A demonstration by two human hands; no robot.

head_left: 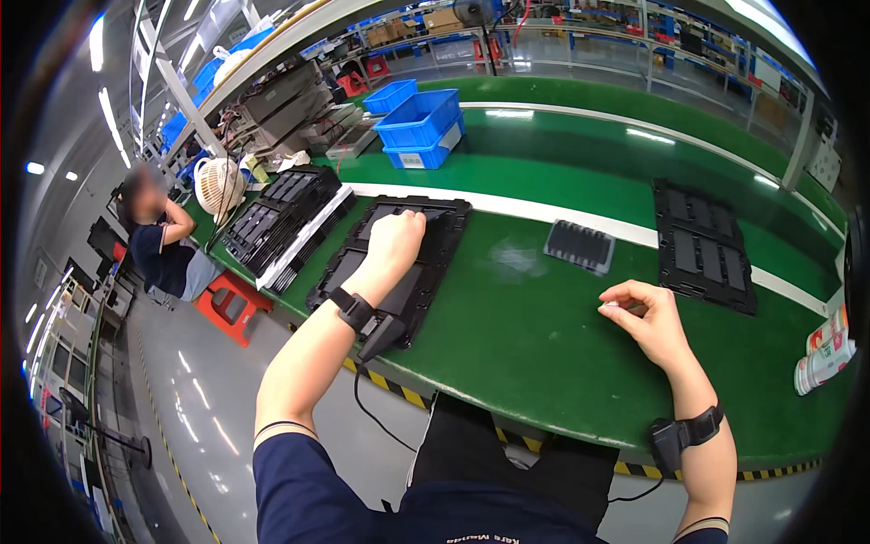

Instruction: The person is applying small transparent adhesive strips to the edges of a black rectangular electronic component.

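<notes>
My left hand (396, 243) is closed over the far part of a black compartmented tray (419, 295) on the green bench. Its fingertips are curled, and whatever they grip is hidden. Over the bench, to the right, my right hand (649, 319) is pinched at thumb and forefinger. A tiny pale spot shows at those fingertips, too small to name. Between the hands lies a small clear tray (580, 246) with dark slots. Beyond my right hand rests a second black tray (702, 245) with dark flat pieces in its compartments.
A stack of black trays (281, 218) and a white fan (219, 188) stand at the left. Blue bins (421, 127) sit at the back. A white bottle (823, 363) lies near the right edge. A seated person (159, 236) is on the far left, by a red stool (231, 306).
</notes>
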